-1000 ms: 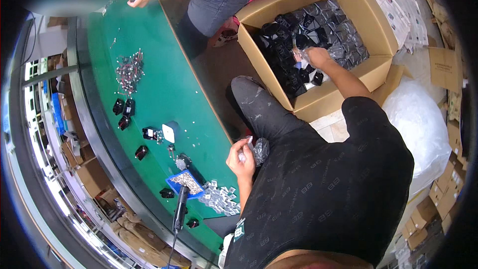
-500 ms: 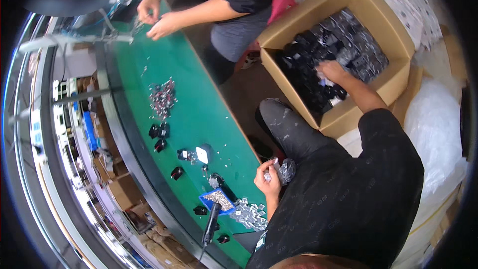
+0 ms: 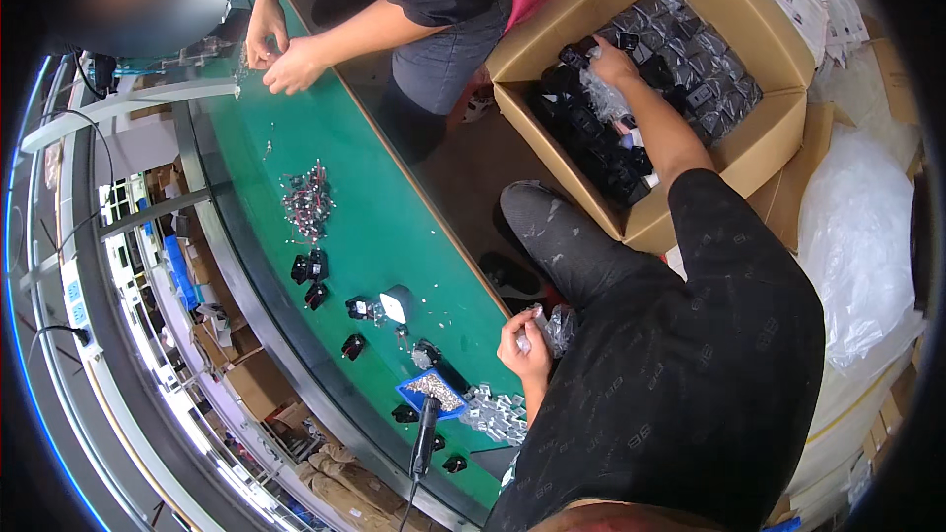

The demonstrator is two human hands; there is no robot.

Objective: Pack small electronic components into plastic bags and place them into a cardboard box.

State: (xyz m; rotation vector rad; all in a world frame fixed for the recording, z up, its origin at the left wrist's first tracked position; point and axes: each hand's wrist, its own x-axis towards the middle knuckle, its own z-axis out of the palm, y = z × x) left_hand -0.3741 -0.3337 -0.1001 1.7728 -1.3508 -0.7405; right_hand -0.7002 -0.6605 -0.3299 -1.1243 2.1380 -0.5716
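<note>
At the bench's near edge my left hand (image 3: 527, 350) is closed around a crumpled clear plastic bag (image 3: 560, 330); what is inside is hard to make out. My right hand (image 3: 615, 63) reaches down into a large cardboard box (image 3: 557, 153) on the right. Crumpled clear plastic (image 3: 599, 97) hangs from its closed fingers, and the fingertips are by a black plastic part (image 3: 574, 53). Loose black parts (image 3: 581, 128) fill the box's near-left side. Rows of bagged dark grey parts (image 3: 724, 69) lie along its far and right sides.
On the green bench (image 3: 394, 207) are a blue tray of small metal pieces (image 3: 434, 389), a black power screwdriver (image 3: 424, 438), silver plates (image 3: 493, 414), a wire pile (image 3: 307, 202) and black housings (image 3: 307, 266). A co-worker's hands (image 3: 281, 59) work at the far end. White plastic sacking (image 3: 857, 256) lies right.
My right hand has moved farther into the box, up and left, with the clear plastic. My left hand keeps its hold on the bag. The whole view has shifted slightly.
</note>
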